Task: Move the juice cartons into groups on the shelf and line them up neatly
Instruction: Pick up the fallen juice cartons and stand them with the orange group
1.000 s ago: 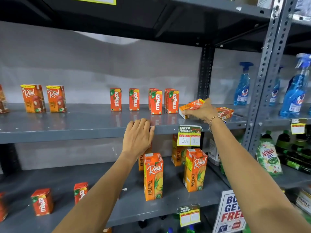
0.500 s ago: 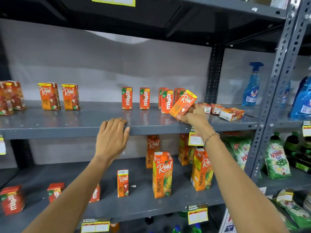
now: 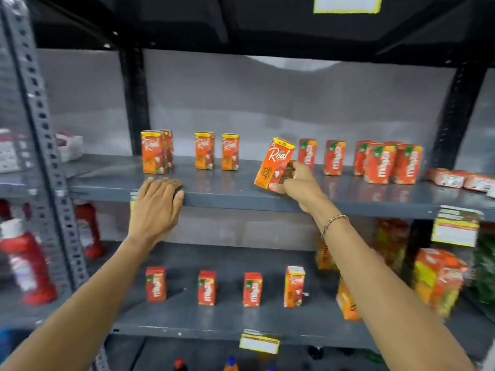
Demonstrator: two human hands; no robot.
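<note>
The right hand (image 3: 300,183) has its grip closed around the lower end of a small orange Real carton (image 3: 273,163), thumb beneath and fingers wrapped over the side. The carton tilts to the right, its bottom corner at or just above the upper shelf (image 3: 235,188); whether it touches cannot be told. It sits between two upright Real cartons (image 3: 217,151) to its left and a row of red cartons (image 3: 375,162) to its right, the nearest just behind the hand. Further left, a pair of Real cartons (image 3: 155,152) stands close together, one behind the other. The left hand (image 3: 156,207) holds nothing: its grip is loose, palm flat, fingers laid over the shelf's front edge. On the lower shelf (image 3: 187,317) stand three small red cartons (image 3: 206,287) and one orange carton (image 3: 294,286), spaced apart.
</note>
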